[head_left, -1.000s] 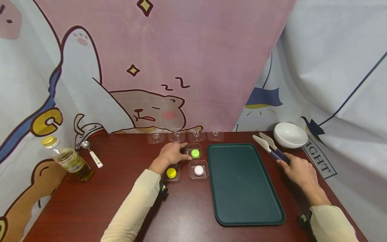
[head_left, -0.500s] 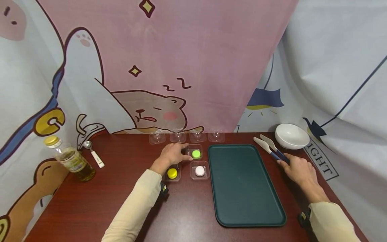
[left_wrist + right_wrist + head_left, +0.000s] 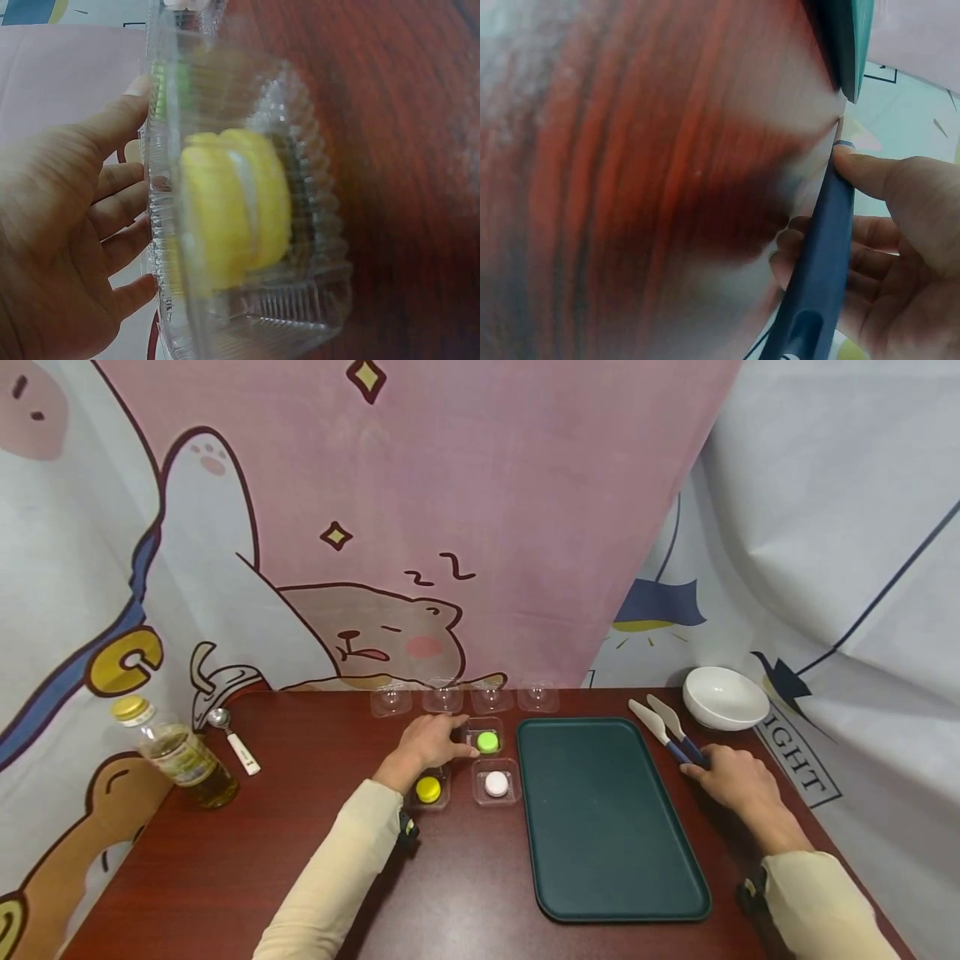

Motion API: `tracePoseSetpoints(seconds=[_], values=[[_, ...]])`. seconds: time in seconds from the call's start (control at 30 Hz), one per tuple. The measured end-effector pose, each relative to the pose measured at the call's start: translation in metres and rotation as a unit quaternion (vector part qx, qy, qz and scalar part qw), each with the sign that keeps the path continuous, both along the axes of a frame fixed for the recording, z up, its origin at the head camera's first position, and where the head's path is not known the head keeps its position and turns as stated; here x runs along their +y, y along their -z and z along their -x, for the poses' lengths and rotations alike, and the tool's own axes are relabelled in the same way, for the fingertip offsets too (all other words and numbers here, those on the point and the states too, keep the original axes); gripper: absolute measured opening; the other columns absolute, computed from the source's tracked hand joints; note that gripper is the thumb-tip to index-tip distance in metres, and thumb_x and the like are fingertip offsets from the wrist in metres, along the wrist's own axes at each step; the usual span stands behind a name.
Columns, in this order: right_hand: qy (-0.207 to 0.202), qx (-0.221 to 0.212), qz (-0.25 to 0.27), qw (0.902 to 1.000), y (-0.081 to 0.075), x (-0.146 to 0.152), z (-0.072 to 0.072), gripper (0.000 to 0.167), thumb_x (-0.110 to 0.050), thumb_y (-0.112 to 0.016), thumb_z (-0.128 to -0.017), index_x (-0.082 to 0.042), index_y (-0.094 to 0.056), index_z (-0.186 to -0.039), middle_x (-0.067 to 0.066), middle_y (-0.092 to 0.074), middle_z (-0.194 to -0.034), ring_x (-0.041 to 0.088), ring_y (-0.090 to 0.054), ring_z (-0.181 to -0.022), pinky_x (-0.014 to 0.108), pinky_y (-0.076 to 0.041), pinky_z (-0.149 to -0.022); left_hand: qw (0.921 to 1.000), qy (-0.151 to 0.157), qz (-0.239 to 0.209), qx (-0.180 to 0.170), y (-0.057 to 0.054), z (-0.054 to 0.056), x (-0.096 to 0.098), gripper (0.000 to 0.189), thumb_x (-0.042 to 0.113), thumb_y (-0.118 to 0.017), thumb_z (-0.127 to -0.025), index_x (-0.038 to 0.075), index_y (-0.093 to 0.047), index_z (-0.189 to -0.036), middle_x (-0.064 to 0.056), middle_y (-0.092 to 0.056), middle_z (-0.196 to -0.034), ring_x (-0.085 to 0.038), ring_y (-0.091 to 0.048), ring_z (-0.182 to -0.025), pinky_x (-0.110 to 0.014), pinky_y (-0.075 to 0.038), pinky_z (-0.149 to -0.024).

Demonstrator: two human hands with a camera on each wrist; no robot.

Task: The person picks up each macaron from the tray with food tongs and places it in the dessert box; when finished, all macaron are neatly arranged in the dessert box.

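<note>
My left hand (image 3: 429, 742) bridges the left side of a clear plastic box (image 3: 501, 727) with a green macaron (image 3: 487, 742) in it, thumb at the near edge and a finger at the far one. Nearer me sit two more clear boxes, with a yellow macaron (image 3: 428, 789) and a pale pink-white macaron (image 3: 497, 783). The yellow one's box (image 3: 330, 247) covers part of the left wrist view. At the right, my right hand (image 3: 738, 781) grips tongs (image 3: 647, 720) with white tips and dark blue handles; the thumb presses one handle (image 3: 821, 240).
A dark green tray (image 3: 611, 827) lies between the boxes and my right hand. A white bowl (image 3: 725, 697) stands behind the tongs. Several clear domed lids (image 3: 442, 697) line the back edge. At left are an oil bottle (image 3: 183, 760) and a small scoop (image 3: 238, 745).
The two arms of the tongs have come closer together in my right hand, which has shifted slightly. My left hand stays in place at the green macaron's box.
</note>
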State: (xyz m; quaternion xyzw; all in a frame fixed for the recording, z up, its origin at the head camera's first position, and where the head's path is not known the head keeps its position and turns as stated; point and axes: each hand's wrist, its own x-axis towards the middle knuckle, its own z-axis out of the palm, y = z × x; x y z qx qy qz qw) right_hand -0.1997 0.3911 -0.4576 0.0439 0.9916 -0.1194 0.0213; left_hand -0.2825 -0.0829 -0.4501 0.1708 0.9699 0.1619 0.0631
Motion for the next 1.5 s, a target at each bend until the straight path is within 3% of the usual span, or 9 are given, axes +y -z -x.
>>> tracePoseSetpoints(seconds=[0.33, 0.67, 0.93, 1.0, 1.1, 1.23, 1.37, 1.5], values=[[-0.003, -0.054, -0.008, 0.9985, -0.001, 0.000, 0.003, 0.044, -0.044, -0.071, -0.091, -0.001, -0.066, -0.100, 0.010, -0.060, -0.072, 0.025, -0.052, -0.064, 0.040, -0.041, -0.052, 1.0000, 0.000, 0.001, -0.004, 0.002, 0.001, 0.000, 0.075, 0.057, -0.075, -0.085, 0.023, -0.054, -0.149, -0.006, -0.059, -0.147, -0.032, -0.060, -0.128, -0.048, -0.051, -0.101], [-0.012, -0.051, 0.002, 0.9986, -0.004, -0.003, 0.008, 0.053, -0.041, -0.072, -0.091, 0.008, -0.065, -0.110, 0.012, -0.064, -0.077, 0.024, -0.054, -0.065, 0.039, -0.044, -0.054, 1.0000, -0.004, 0.001, -0.006, 0.001, 0.000, -0.001, 0.075, 0.056, -0.076, -0.085, 0.022, -0.054, -0.149, -0.007, -0.059, -0.147, -0.032, -0.061, -0.127, -0.047, -0.051, -0.101], [-0.009, 0.039, 0.017, 0.9990, -0.012, -0.013, 0.017, 0.049, -0.039, -0.070, -0.093, 0.006, -0.068, -0.113, 0.029, -0.071, -0.100, 0.040, -0.066, -0.074, 0.055, -0.050, -0.061, 1.0000, -0.004, 0.005, -0.001, 0.001, 0.000, -0.001, 0.075, 0.056, -0.076, -0.085, 0.022, -0.054, -0.148, -0.007, -0.060, -0.146, -0.032, -0.061, -0.125, -0.046, -0.051, -0.101], [-0.008, 0.060, 0.030, 0.9977, -0.014, -0.019, 0.021, 0.046, -0.036, -0.068, -0.095, 0.005, -0.068, -0.115, 0.029, -0.071, -0.102, 0.039, -0.065, -0.073, 0.054, -0.050, -0.059, 1.0000, -0.003, 0.005, -0.003, -0.001, -0.001, 0.001, 0.075, 0.056, -0.076, -0.085, 0.021, -0.054, -0.148, -0.008, -0.059, -0.147, -0.032, -0.061, -0.126, -0.047, -0.051, -0.102], [-0.017, 0.086, 0.058, 0.9945, -0.019, -0.031, 0.029, 0.039, -0.031, -0.065, -0.098, 0.004, -0.069, -0.115, 0.022, -0.073, -0.092, 0.029, -0.061, -0.066, 0.043, -0.048, -0.054, 1.0000, -0.001, 0.004, -0.004, -0.002, -0.001, 0.002, 0.075, 0.055, -0.076, -0.085, 0.021, -0.054, -0.148, -0.008, -0.059, -0.147, -0.032, -0.060, -0.127, -0.047, -0.050, -0.103], [-0.030, 0.076, 0.152, 0.9850, -0.022, -0.051, 0.045, 0.042, -0.031, -0.059, -0.103, 0.006, -0.068, -0.119, 0.020, -0.074, -0.087, 0.019, -0.066, -0.065, 0.030, -0.052, -0.053, 1.0000, 0.002, 0.004, -0.001, -0.001, 0.000, 0.001, 0.075, 0.055, -0.076, -0.085, 0.020, -0.054, -0.149, -0.008, -0.059, -0.146, -0.032, -0.060, -0.128, -0.047, -0.049, -0.104], [-0.020, 0.030, 0.277, 0.9603, -0.023, -0.069, 0.062, 0.054, -0.041, -0.054, -0.105, 0.006, -0.062, -0.131, 0.029, -0.071, -0.110, 0.022, -0.073, -0.077, 0.030, -0.061, -0.062, 1.0000, 0.002, 0.003, -0.002, 0.000, 0.001, -0.001, 0.076, 0.055, -0.076, -0.085, 0.021, -0.053, -0.149, -0.008, -0.059, -0.147, -0.032, -0.060, -0.128, -0.047, -0.049, -0.105], [-0.001, -0.003, 0.349, 0.9370, -0.022, -0.087, 0.078, 0.057, -0.042, -0.054, -0.104, 0.005, -0.059, -0.136, 0.029, -0.069, -0.120, 0.014, -0.073, -0.078, 0.028, -0.062, -0.066, 1.0000, 0.004, 0.006, 0.000, 0.001, 0.002, 0.001, 0.075, 0.056, -0.075, -0.085, 0.021, -0.054, -0.149, -0.007, -0.060, -0.146, -0.032, -0.060, -0.128, -0.046, -0.049, -0.105]])
